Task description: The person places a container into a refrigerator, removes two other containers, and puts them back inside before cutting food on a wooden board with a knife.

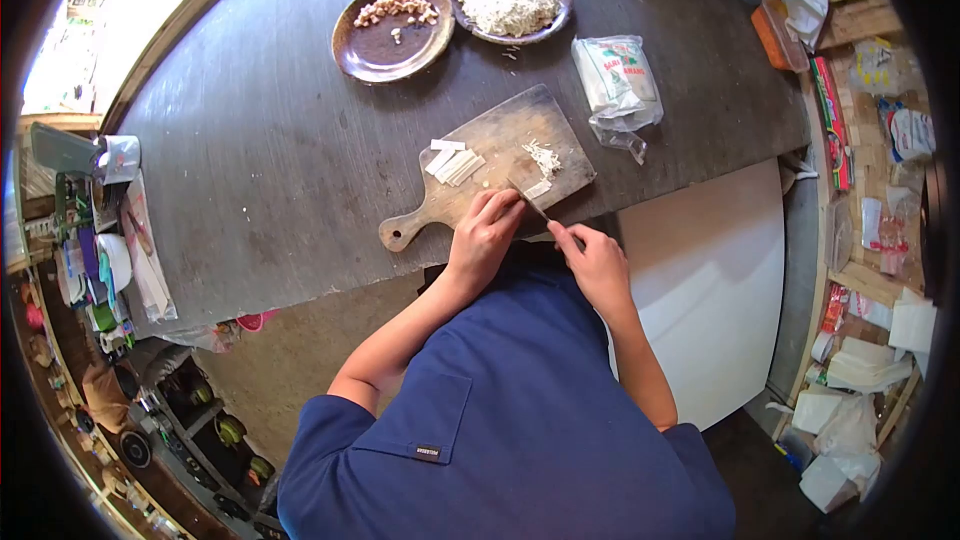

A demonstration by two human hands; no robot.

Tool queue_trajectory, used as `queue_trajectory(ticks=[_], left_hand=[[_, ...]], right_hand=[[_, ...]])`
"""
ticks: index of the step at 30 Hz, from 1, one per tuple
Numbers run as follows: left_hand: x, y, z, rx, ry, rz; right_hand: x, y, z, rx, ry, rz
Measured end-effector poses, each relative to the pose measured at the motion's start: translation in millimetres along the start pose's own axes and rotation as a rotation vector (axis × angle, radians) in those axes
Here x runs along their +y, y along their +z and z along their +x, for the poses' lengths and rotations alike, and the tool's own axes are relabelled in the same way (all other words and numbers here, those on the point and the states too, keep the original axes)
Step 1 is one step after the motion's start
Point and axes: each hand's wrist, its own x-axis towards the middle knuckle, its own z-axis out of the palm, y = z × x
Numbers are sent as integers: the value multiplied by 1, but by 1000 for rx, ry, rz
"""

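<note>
A wooden cutting board with a handle lies at the table's near edge. My right hand grips a small knife, its blade angled down onto the board. Close beside the blade, my left hand presses its bent, closed fingers on the board; whatever they pinch is hidden. Flat white strips are grouped on the board's left part. Thin white slivers are heaped farther right, and a short white piece sits just past the blade.
Behind the board stand a brown plate with small light-brown chunks and another plate piled with white shreds. A printed plastic package lies to the right. Crowded shelves line the right side; various items hang at left.
</note>
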Motion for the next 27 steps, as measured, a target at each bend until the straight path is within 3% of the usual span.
queue_trajectory(ticks=[7,16,27], left_hand=[[1,1,-3,8,6,15],[5,-3,-2,-18,-42,-3],[4,-3,-2,5,-23,22]], right_hand=[[8,11,11,31,3,-25],[21,7,4,-13,-39,177],[10,8,-1,21,-20,14]])
